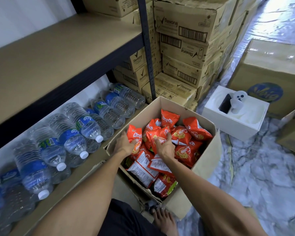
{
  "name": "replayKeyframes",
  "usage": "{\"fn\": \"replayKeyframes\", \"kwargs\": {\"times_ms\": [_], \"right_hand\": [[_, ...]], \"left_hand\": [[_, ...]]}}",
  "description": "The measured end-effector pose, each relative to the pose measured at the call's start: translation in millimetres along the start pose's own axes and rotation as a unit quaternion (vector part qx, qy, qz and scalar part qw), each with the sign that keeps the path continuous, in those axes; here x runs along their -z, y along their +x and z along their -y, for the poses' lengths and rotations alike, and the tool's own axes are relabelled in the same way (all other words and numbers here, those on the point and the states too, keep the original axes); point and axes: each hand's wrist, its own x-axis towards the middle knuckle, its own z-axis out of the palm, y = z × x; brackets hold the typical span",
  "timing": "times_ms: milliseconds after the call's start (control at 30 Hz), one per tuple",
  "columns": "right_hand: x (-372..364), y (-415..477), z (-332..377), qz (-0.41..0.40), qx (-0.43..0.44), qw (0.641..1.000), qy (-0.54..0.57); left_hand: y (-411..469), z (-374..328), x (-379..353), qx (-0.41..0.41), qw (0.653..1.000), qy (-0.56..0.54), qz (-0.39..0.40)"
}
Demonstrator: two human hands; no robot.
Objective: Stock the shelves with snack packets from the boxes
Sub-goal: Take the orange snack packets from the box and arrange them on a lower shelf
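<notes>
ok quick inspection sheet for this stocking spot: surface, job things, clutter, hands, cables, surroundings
surface: lower shelf, brown board
job's things: open cardboard box on the floor, holding red snack packets
clutter: water bottles lying on the lower shelf; white box with a phone on it
grippers: left hand and right hand each grip snack packets inside the cardboard box
cables: nothing seen
surroundings: stacked Rexona cartons; marbled floor

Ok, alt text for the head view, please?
The left hand grips one orange-red snack packet and the right hand another, inside an open cardboard box full of them on the floor. Water bottles lie on the lower shelf beside it.
</notes>
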Motion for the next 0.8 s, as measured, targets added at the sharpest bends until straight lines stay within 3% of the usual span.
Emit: {"fn": "replayKeyframes", "kwargs": {"times_ms": [200,433,667,800], "right_hand": [[-14,-8,5,-0.082,-0.005,0.997,0.011],[-7,-44,11,-0.081,0.132,0.982,0.104],[32,-60,27,0.006,0.028,0.967,0.252],[50,-81,48,0.069,0.047,0.956,0.283]], "left_hand": [[-16,-6,8,-0.008,1.0,0.0,0.019],[-41,-25,31,-0.005,0.998,-0.069,0.01],[-73,-52,67,-0.049,0.986,-0.159,-0.002],[-105,-58,100,-0.059,0.985,-0.162,-0.022]]}}
